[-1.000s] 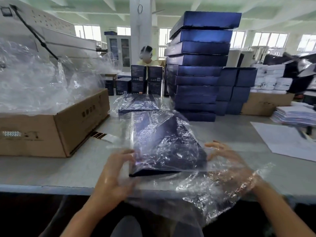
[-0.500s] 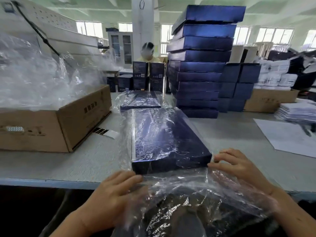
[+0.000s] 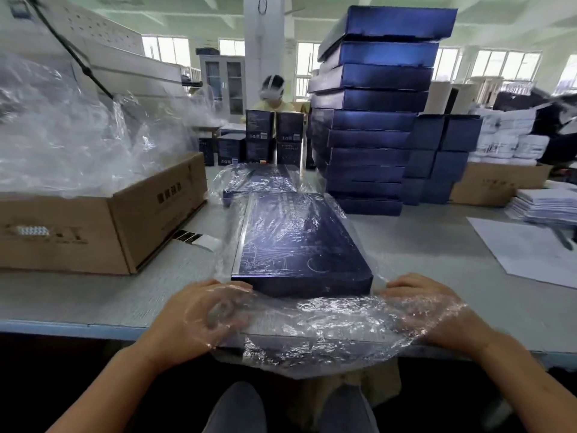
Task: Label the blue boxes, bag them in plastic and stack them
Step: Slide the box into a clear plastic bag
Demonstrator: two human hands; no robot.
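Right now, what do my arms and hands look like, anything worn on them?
The left hand and right hand wear no gloves, and no sleeves show above the wrists. No watch, ring or bracelet is visible. The glossy, wrinkled sheen over both is the plastic bag, not something worn.
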